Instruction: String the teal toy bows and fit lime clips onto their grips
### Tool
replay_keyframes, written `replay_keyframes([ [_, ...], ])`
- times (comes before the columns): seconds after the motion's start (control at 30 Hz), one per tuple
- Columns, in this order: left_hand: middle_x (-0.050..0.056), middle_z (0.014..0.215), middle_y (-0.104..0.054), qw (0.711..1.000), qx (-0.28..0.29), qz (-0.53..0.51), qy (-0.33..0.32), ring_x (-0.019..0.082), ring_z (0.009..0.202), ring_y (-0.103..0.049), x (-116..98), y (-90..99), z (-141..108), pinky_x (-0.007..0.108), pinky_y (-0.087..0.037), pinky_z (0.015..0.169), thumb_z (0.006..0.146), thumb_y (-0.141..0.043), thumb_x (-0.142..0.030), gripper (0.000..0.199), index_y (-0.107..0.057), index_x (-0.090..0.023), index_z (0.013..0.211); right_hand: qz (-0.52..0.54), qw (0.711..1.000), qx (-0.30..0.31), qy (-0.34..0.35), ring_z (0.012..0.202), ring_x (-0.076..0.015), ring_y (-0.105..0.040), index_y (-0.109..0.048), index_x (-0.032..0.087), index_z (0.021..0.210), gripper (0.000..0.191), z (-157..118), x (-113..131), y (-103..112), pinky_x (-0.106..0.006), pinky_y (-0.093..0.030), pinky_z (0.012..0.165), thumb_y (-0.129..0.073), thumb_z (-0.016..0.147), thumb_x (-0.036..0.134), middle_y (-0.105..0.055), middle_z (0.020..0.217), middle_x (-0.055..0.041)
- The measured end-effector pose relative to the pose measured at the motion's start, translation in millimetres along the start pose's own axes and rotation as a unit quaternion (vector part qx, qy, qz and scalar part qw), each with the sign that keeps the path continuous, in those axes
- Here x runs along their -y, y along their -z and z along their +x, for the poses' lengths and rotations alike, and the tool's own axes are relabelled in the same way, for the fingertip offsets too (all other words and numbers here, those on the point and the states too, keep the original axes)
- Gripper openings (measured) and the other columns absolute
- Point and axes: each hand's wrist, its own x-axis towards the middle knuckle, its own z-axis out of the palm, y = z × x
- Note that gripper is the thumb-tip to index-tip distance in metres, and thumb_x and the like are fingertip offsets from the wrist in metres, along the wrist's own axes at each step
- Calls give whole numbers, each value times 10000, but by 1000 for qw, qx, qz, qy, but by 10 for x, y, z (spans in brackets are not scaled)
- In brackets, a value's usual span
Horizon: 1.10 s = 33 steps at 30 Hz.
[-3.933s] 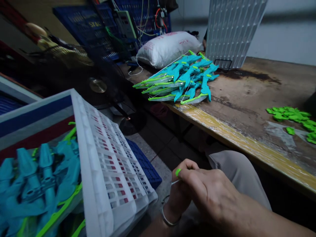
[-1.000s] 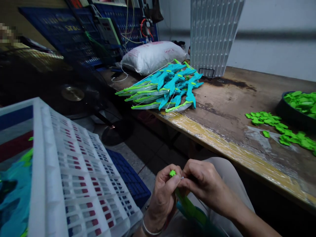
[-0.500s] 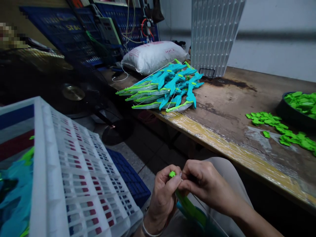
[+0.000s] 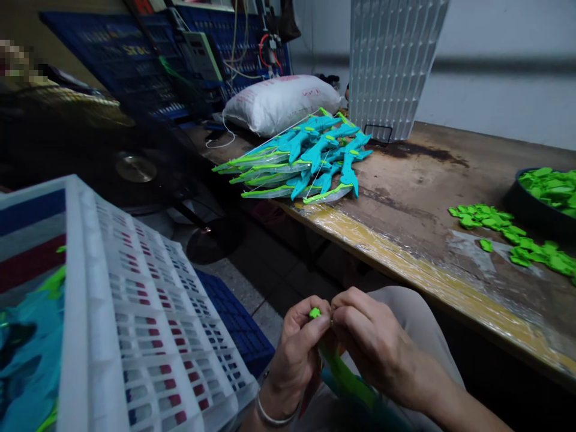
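Note:
In the head view my left hand [image 4: 299, 351] grips the tip of a toy bow [image 4: 344, 375], whose green limb runs down over my lap into a teal body. The bow's green end pokes out between my left thumb and forefinger. My right hand [image 4: 380, 342] is closed in a pinch right against that tip, at the bow's string; the fingertips hide most of the string. On the table lies a pile of toy bows [image 4: 324, 150], teal with green limbs and white strings.
A white slatted crate [image 4: 148, 324] holding teal and green parts stands at my left. Green pieces [image 4: 481, 216] lie on the table beside a dark bowl [image 4: 522, 207] of more. Farther back are a white sack [image 4: 283, 102] and a translucent ribbed panel [image 4: 391, 72].
My right hand has turned slightly, its fingers curling more tightly by the bow tip. The string stretch below it, visible before, is now hidden. My left hand keeps its grip.

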Motion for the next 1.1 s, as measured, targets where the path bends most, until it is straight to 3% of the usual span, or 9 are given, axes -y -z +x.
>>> replay_keyframes([
  [0.13, -48, 549, -497, 999, -18, 25, -12, 81, 502, -432, 36, 12, 6, 198, -362, 506, 638, -867, -355, 348, -574, -166, 624, 71, 994, -25, -82, 713, -148, -523, -506, 202, 902, 173, -16, -6, -16, -263, -429, 622, -422, 1050, 171, -567, 828, -24],
  [0.3, -48, 495, -516, 998, -27, 60, -7, 89, 447, -457, 80, 31, 17, 196, -370, 465, 700, -821, -347, 296, -587, -177, 635, 273, 934, -45, -227, 648, -121, -605, -562, 197, 870, 151, -7, -25, -56, -225, -469, 587, -569, 1007, 260, -623, 747, 10],
  [0.53, -55, 472, -513, 999, -13, 49, -2, 84, 413, -456, 84, 67, 16, 190, -403, 432, 710, -817, -339, 266, -614, -173, 661, 378, 868, -103, -305, 586, -124, -633, -588, 191, 826, 225, -1, -72, -173, -213, -515, 530, -737, 893, 346, -654, 734, 12],
  [0.67, -58, 467, -495, 1000, 15, 13, 24, 74, 413, -435, 66, 101, 14, 180, -405, 422, 694, -838, -347, 290, -616, -165, 654, 436, 840, -124, -299, 565, -136, -650, -594, 193, 817, 273, -16, -46, -248, -226, -545, 518, -754, 899, 399, -661, 732, 8],
  [0.83, -64, 477, -473, 999, 39, -4, 29, 70, 423, -425, 79, 144, 28, 178, -408, 428, 705, -839, -355, 303, -613, -160, 651, 447, 837, -159, -274, 583, -122, -646, -600, 190, 826, 229, -46, 12, -318, -219, -561, 549, -719, 944, 346, -656, 768, 3],
  [1.03, -62, 478, -465, 998, 51, -11, 35, 75, 427, -423, 62, 117, 36, 182, -384, 436, 703, -828, -311, 281, -601, -164, 628, 415, 860, -180, -235, 598, -103, -620, -574, 212, 886, 129, -104, 18, -410, -212, -540, 563, -622, 1005, 226, -601, 808, 24],
  [1.1, -62, 479, -456, 998, 48, -22, 34, 75, 432, -414, 43, 83, 27, 185, -381, 443, 690, -834, -315, 293, -595, -164, 614, 380, 882, -179, -214, 624, -101, -626, -575, 214, 901, 118, -130, 3, -425, -215, -542, 577, -588, 1016, 193, -594, 858, 13],
])
